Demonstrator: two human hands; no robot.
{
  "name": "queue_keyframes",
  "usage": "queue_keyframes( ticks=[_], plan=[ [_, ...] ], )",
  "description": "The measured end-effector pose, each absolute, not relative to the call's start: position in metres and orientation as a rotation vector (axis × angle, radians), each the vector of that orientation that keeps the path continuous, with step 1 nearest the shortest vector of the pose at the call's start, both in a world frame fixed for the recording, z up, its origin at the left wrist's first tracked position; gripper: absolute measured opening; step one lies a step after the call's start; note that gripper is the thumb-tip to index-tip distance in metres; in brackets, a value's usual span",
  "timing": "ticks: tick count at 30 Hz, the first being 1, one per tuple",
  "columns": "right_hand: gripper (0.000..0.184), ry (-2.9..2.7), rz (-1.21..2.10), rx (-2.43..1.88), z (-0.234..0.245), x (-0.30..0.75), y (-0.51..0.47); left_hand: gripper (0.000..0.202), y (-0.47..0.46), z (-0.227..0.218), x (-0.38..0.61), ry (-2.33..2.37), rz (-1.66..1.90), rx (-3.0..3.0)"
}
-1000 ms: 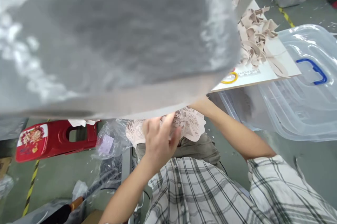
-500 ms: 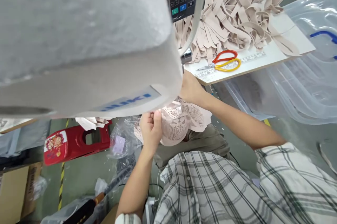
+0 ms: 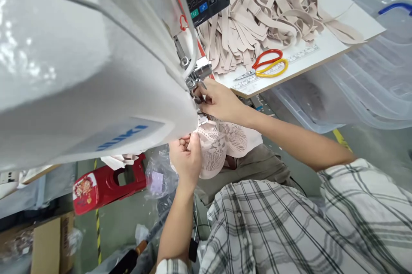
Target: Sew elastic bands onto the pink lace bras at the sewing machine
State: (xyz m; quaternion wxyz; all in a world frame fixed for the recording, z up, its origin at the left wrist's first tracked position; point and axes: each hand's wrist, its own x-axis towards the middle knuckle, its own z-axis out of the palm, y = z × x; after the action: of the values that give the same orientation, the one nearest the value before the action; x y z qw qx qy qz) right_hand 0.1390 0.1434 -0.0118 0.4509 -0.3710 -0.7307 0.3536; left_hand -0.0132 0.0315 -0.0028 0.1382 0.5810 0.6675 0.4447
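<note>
A white sewing machine [image 3: 135, 106] fills the upper left, its head reaching over my work. Below its needle area hangs a pale pink lace bra [image 3: 214, 153], its cups draped above my lap. My left hand [image 3: 186, 158] pinches the bra's upper edge between thumb and fingers, just under the machine head. Beside the needle and presser foot, my right hand [image 3: 222, 100] has its fingers curled close to the metal parts. Its fingertips are partly hidden behind the machine, and I cannot make out what they hold.
Right of the machine, a white board [image 3: 347, 20] bears a heap of beige fabric strips [image 3: 267, 7], red-and-yellow scissors [image 3: 270, 63] and a clear ruler [image 3: 299, 54]. Clear plastic bins [image 3: 370, 89] stand beyond it. A red stool [image 3: 109, 184] and a cardboard box [image 3: 48, 244] are on the floor at left.
The view has shifted, so the needle area and my right hand's fingers now show. My right hand sits further left, close by the needle. My left hand still pinches the bra.
</note>
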Motion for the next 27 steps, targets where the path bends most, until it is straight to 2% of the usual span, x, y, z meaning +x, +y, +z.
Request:
queue_keyframes(
  ticks=[11, 15, 18, 21, 24, 27],
  plan=[
    [0.009, -1.735, 0.947, -0.901, -0.011, 0.141, 0.143, 0.027, 0.034, -0.005, -0.015, 1.854, 1.214, 1.542],
    [0.008, -1.677, 0.978, -0.945, -0.008, 0.141, 0.136, 0.036, 0.033, -0.003, -0.025, 1.855, 1.035, 1.483],
    [0.011, -1.629, 1.059, -0.952, -0.004, 0.149, 0.123, 0.049, 0.021, 0.0, -0.026, 1.636, 0.743, 1.268],
    [0.018, -1.646, 1.22, -0.919, 0.007, 0.165, 0.105, 0.066, -0.004, -0.005, -0.01, 1.215, 0.504, 0.927],
    [0.022, -1.631, 1.436, -0.836, 0.02, 0.181, 0.087, 0.074, -0.027, -0.019, 0.016, 0.933, 0.481, 0.792],
    [0.023, -1.499, 1.642, -0.843, 0.02, 0.193, 0.071, 0.077, -0.037, -0.042, 0.037, 0.898, 0.472, 0.892]
  ],
)
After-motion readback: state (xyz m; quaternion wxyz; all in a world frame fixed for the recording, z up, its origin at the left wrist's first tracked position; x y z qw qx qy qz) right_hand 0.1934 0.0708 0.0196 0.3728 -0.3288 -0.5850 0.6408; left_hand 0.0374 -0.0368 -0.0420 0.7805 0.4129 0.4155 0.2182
